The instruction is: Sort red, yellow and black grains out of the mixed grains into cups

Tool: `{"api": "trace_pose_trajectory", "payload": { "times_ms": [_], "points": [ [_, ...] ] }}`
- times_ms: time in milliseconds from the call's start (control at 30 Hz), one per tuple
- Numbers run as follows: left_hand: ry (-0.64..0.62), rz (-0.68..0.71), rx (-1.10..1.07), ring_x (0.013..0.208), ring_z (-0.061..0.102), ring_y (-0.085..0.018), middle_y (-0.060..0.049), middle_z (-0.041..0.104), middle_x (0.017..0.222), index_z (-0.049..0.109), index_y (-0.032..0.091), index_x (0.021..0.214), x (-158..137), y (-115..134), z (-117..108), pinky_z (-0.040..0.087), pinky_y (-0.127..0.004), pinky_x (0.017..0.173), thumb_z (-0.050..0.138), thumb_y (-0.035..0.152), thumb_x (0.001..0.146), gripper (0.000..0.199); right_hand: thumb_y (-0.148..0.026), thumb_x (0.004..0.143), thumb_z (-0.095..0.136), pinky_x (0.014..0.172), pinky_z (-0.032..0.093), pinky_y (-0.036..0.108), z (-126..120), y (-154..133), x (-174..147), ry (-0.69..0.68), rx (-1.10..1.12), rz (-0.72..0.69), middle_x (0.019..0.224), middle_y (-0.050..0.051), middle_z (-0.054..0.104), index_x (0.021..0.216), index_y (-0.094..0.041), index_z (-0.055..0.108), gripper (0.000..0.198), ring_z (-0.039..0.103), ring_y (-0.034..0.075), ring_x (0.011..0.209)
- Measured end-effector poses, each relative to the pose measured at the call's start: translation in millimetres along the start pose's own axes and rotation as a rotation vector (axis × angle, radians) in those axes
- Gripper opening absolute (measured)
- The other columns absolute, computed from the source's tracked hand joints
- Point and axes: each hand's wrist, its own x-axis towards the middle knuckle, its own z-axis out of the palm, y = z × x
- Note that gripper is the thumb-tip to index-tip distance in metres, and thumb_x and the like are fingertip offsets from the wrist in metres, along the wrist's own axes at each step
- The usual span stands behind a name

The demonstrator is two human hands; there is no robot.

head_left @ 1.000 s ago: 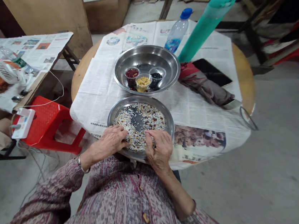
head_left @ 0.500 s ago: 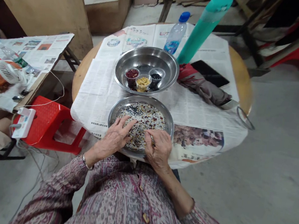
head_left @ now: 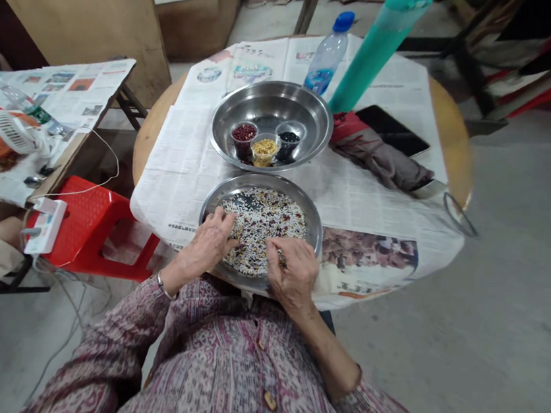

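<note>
A shallow metal tray [head_left: 314,223] holds a spread of white grains [head_left: 261,221] mixed with red, yellow and dark beans. My left hand [head_left: 209,240] lies over the tray's left side, fingers apart, thumb toward the grains. At the right side, my right hand [head_left: 294,268] is curled with thumb and forefinger pinched just over the mix; whatever is between them is too small to see. Beyond the tray stands a deeper metal basin [head_left: 265,99]. Inside it are clear cups of red beans [head_left: 244,133], yellow beans [head_left: 265,147] and black beans [head_left: 290,138].
Newspaper [head_left: 169,174] covers the round table. Behind the basin stand a water bottle [head_left: 327,56] and a tall teal container [head_left: 380,49]. A folded umbrella [head_left: 385,159] and a dark tablet [head_left: 394,128] lie right. A red stool [head_left: 89,225] with a power strip [head_left: 47,227] is left.
My left hand has drawn left, away from the middle of the grains toward the tray's rim. My right hand stays pinched in nearly the same place. The view has shifted slightly.
</note>
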Motion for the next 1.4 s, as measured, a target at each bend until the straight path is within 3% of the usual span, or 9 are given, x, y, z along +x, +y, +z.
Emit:
{"api": "trace_pose_trajectory", "payload": {
  "times_ms": [133, 367, 500, 700, 833, 933, 1100, 1267, 1400],
  "points": [
    [0.031, 0.017, -0.11, 0.106, 0.061, -0.023, -0.008, 0.058, 0.109, 0.051, 0.019, 0.115, 6, -8, 8, 0.054, -0.041, 0.097, 0.058, 0.015, 0.093, 0.023, -0.017, 0.094, 0.057, 0.083, 0.046, 0.034, 0, 0, 1, 0.003, 0.004, -0.014, 0.084, 0.002, 0.074, 0.094, -0.022, 0.065, 0.009, 0.065, 0.018, 0.08],
    [0.155, 0.093, -0.274, 0.101, 0.063, -0.019, -0.005, 0.063, 0.104, 0.057, 0.019, 0.11, 17, -3, 23, 0.053, -0.038, 0.098, 0.058, 0.009, 0.09, 0.022, -0.014, 0.093, 0.058, 0.08, 0.047, 0.033, 0, 0, 1, -0.007, 0.004, -0.03, 0.084, 0.003, 0.074, 0.093, -0.021, 0.064, 0.009, 0.065, 0.018, 0.079],
    [0.145, 0.122, -0.314, 0.1, 0.064, -0.019, -0.005, 0.065, 0.102, 0.059, 0.018, 0.108, 26, 8, 25, 0.053, -0.038, 0.097, 0.057, 0.008, 0.091, 0.019, -0.015, 0.093, 0.058, 0.08, 0.048, 0.033, 0, 0, 1, -0.009, 0.006, -0.026, 0.084, 0.003, 0.074, 0.092, -0.021, 0.064, 0.009, 0.065, 0.018, 0.078],
    [0.113, 0.261, -0.422, 0.111, 0.063, -0.019, -0.006, 0.066, 0.112, 0.056, 0.019, 0.12, 38, 17, 30, 0.053, -0.04, 0.102, 0.053, 0.004, 0.092, 0.032, -0.015, 0.093, 0.057, 0.079, 0.047, 0.033, -1, -2, 3, -0.013, -0.011, -0.032, 0.081, 0.003, 0.072, 0.09, -0.021, 0.062, 0.009, 0.064, 0.018, 0.077],
    [0.178, 0.358, -0.457, 0.128, 0.054, -0.019, -0.008, 0.058, 0.132, 0.052, 0.021, 0.128, 38, 18, 25, 0.047, -0.041, 0.112, 0.049, 0.0, 0.091, 0.043, -0.015, 0.093, 0.057, 0.079, 0.048, 0.033, -1, -3, 3, -0.011, -0.014, -0.024, 0.081, 0.003, 0.072, 0.089, -0.022, 0.062, 0.009, 0.064, 0.018, 0.077],
    [0.22, 0.287, -0.297, 0.129, 0.05, -0.024, -0.01, 0.053, 0.136, 0.053, 0.021, 0.129, 33, 17, 16, 0.045, -0.046, 0.112, 0.056, 0.007, 0.091, 0.041, -0.014, 0.092, 0.058, 0.08, 0.048, 0.033, -1, -3, 3, -0.016, 0.0, -0.022, 0.082, 0.003, 0.073, 0.091, -0.021, 0.063, 0.009, 0.065, 0.018, 0.077],
    [0.113, 0.105, -0.023, 0.127, 0.045, -0.035, -0.014, 0.046, 0.143, 0.051, 0.021, 0.134, 24, 15, 7, 0.049, -0.054, 0.102, 0.077, 0.032, 0.083, 0.059, -0.015, 0.092, 0.058, 0.078, 0.047, 0.032, -1, -2, 3, -0.017, -0.009, -0.03, 0.082, 0.003, 0.073, 0.091, -0.021, 0.064, 0.009, 0.065, 0.018, 0.077],
    [0.045, 0.139, -0.11, 0.108, 0.056, -0.022, -0.007, 0.058, 0.111, 0.061, 0.019, 0.112, 23, 8, 12, 0.052, -0.039, 0.099, 0.056, 0.016, 0.095, 0.018, -0.015, 0.093, 0.058, 0.077, 0.047, 0.032, 0, -2, 2, -0.023, -0.003, -0.02, 0.082, 0.003, 0.073, 0.091, -0.021, 0.064, 0.009, 0.065, 0.017, 0.077],
    [0.103, 0.114, -0.159, 0.095, 0.061, -0.017, -0.005, 0.062, 0.095, 0.062, 0.019, 0.102, 22, -3, 21, 0.053, -0.033, 0.093, 0.042, 0.008, 0.096, 0.023, -0.015, 0.092, 0.058, 0.078, 0.047, 0.032, 0, -1, 1, -0.024, -0.002, -0.015, 0.082, 0.003, 0.073, 0.091, -0.021, 0.065, 0.009, 0.066, 0.018, 0.077]
  ]
}}
